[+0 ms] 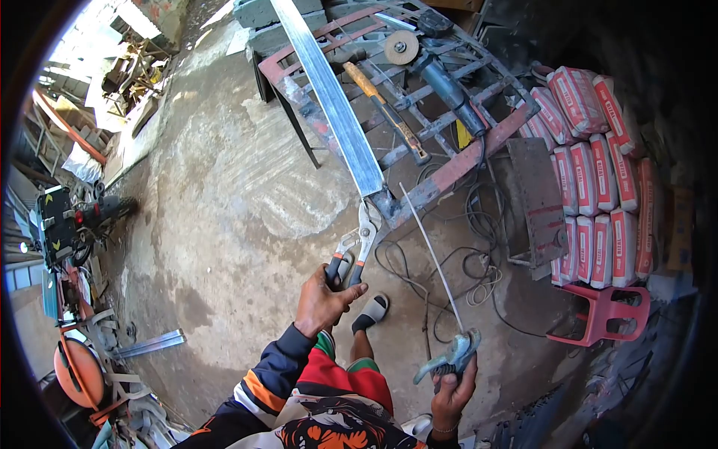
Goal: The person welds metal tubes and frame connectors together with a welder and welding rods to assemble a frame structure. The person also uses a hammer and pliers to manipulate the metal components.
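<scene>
My left hand is closed around the grips of slip-joint pliers with orange and black handles. The jaws of the pliers are at the near end of a long grey metal bar, which lies across the corner of a steel frame table. In my right hand, lower right, is a worn greenish welding electrode holder. A thin welding rod sticks out of it, slanting up to the left, its tip close to the table's near edge.
An angle grinder and a yellow-handled hand tool lie on the frame table. Black cables coil on the floor beneath. Stacked red and white bags and a pink stool stand right. A motorcycle is at left.
</scene>
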`<action>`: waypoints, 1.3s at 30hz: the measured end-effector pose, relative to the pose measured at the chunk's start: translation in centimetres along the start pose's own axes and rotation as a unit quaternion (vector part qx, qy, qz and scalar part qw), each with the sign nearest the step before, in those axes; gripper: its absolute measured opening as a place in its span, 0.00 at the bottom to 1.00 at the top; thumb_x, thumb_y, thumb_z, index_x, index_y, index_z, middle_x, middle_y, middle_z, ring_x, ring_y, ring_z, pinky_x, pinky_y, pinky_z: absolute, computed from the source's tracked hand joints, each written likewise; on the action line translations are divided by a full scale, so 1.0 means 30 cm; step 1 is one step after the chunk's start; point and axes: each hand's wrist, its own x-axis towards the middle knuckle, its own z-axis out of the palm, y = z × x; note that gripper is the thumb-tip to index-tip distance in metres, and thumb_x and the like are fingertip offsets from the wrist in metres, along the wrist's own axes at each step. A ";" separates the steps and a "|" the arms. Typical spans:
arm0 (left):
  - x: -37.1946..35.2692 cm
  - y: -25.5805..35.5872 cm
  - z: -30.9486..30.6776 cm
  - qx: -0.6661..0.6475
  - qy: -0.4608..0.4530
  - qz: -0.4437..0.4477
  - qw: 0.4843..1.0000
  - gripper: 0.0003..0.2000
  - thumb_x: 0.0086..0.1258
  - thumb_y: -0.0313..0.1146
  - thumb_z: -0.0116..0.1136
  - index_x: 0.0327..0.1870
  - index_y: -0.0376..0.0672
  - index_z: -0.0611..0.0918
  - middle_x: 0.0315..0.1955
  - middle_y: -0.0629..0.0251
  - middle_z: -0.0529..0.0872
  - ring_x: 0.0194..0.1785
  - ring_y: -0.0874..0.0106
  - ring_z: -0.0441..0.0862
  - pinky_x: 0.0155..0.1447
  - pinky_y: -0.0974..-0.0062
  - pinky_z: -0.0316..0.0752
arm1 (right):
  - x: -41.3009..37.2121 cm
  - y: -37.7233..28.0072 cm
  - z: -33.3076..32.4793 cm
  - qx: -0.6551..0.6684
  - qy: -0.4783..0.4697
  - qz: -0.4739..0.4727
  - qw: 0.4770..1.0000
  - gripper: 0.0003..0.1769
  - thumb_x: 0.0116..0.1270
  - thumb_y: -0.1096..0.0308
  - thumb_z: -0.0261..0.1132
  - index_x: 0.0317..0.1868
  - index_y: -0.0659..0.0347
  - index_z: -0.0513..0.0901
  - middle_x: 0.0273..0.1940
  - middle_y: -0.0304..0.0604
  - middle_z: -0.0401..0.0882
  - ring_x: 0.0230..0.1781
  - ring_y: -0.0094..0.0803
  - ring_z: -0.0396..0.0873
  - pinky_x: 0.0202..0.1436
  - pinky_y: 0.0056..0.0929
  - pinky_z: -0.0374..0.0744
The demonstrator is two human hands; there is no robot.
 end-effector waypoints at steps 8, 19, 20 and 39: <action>0.013 -0.028 0.017 -0.023 0.006 0.016 1.000 0.25 0.56 0.40 0.79 0.36 0.35 0.72 0.23 0.65 0.79 0.22 0.77 0.79 0.27 0.76 0.76 | -0.021 0.009 -0.016 -0.026 -0.012 0.008 1.000 0.36 0.75 0.54 0.55 0.74 0.70 0.61 0.44 0.43 0.77 0.26 0.21 0.69 0.29 0.21 0.71; 0.006 -0.018 0.008 -0.030 0.008 0.015 0.999 0.24 0.56 0.39 0.79 0.37 0.34 0.73 0.24 0.65 0.79 0.23 0.78 0.79 0.27 0.76 0.76 | -0.021 -0.001 -0.014 -0.033 -0.024 0.022 0.999 0.34 0.77 0.55 0.54 0.73 0.71 0.63 0.54 0.52 0.82 0.43 0.33 0.82 0.47 0.30 0.80; 0.004 -0.016 0.007 -0.030 0.008 0.015 0.999 0.24 0.56 0.39 0.79 0.37 0.34 0.73 0.24 0.65 0.79 0.23 0.78 0.79 0.27 0.76 0.76 | -0.024 0.012 -0.014 -0.034 -0.023 0.022 0.999 0.34 0.77 0.55 0.54 0.73 0.71 0.63 0.54 0.52 0.82 0.43 0.33 0.82 0.47 0.30 0.80; -0.001 -0.005 0.011 -0.003 0.023 0.015 1.000 0.24 0.56 0.40 0.79 0.34 0.35 0.71 0.21 0.64 0.80 0.21 0.77 0.79 0.26 0.76 0.76 | -0.031 -0.060 -0.085 -0.207 -0.025 -0.052 0.977 0.33 0.74 0.62 0.53 0.76 0.68 0.61 0.33 0.42 0.78 0.22 0.20 0.69 0.24 0.22 0.69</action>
